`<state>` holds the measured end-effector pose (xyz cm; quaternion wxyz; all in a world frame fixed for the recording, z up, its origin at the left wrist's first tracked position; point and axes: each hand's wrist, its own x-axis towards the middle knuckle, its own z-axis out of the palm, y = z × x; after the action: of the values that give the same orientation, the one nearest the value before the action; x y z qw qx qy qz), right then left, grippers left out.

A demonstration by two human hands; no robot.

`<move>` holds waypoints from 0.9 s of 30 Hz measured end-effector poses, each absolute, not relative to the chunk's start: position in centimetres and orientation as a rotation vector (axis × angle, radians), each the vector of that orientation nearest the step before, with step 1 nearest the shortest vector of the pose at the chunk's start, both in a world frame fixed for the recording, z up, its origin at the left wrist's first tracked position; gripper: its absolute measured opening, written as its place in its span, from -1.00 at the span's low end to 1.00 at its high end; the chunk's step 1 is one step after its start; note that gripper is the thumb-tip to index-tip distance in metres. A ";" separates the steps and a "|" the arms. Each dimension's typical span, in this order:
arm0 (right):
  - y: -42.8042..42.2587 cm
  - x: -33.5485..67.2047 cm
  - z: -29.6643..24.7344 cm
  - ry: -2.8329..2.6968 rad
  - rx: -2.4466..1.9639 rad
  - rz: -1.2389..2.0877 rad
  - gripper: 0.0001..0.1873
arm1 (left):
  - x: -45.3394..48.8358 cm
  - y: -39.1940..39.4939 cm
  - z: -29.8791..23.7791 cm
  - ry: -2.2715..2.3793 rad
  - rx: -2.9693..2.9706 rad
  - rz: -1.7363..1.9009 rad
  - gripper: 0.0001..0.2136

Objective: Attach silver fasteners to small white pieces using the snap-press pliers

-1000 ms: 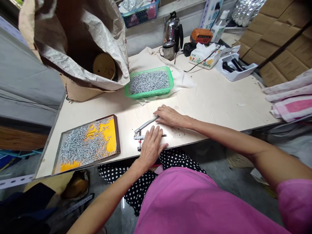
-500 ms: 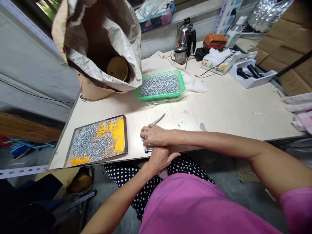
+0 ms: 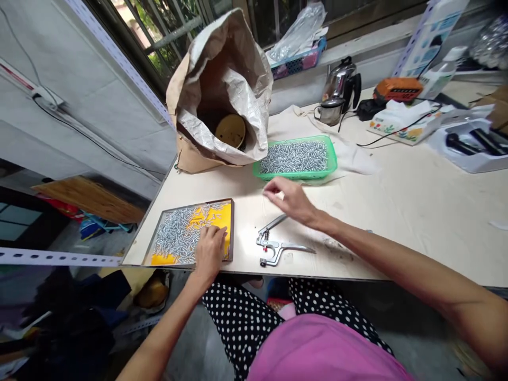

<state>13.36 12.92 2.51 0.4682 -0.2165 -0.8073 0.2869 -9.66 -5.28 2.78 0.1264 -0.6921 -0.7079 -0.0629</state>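
Drawn apart since half a second ago: from stacked over the pliers [image 3: 282, 246] to left hand [image 3: 212, 248] at the tray [image 3: 232, 225], right hand [image 3: 293, 201] raised.
Lying on the counter [image 3: 377, 201] near its front edge, right of the tray, long axis roughly left to right. Pointing left with the head, right with the handles: one slanting up toward the right hand, one nearly level. Silver-grey, with a coil spring near the head, a red part and a dark tip. Bent down over silvery metal pieces [image 3: 174, 238] at the tray's right side with left fingers together; cannot tell whether pinching any. Half curled above the counter, between pliers and green basket [image 3: 296, 175], with the right hand; cannot tell whether holding anything small.
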 end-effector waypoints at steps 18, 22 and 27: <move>4.6 19.8 -0.2 -2.662 -0.752 0.505 -0.80 | -15.8 -1.5 1.5 -2.386 -2.064 -0.179 -0.69; 3.5 20.1 -2.8 -2.734 -0.818 0.432 -0.84 | -11.9 -1.5 3.7 -2.801 -1.970 -0.539 -0.70; 3.4 19.7 -4.8 -2.682 -0.854 0.303 -0.85 | -4.7 -3.0 3.9 -3.412 -1.987 -1.061 -0.61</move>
<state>19.71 3.40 -4.81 0.1548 -0.2982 -0.9359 0.1059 -4.74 -3.02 3.88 -0.4559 -0.4325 -0.7428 -0.2310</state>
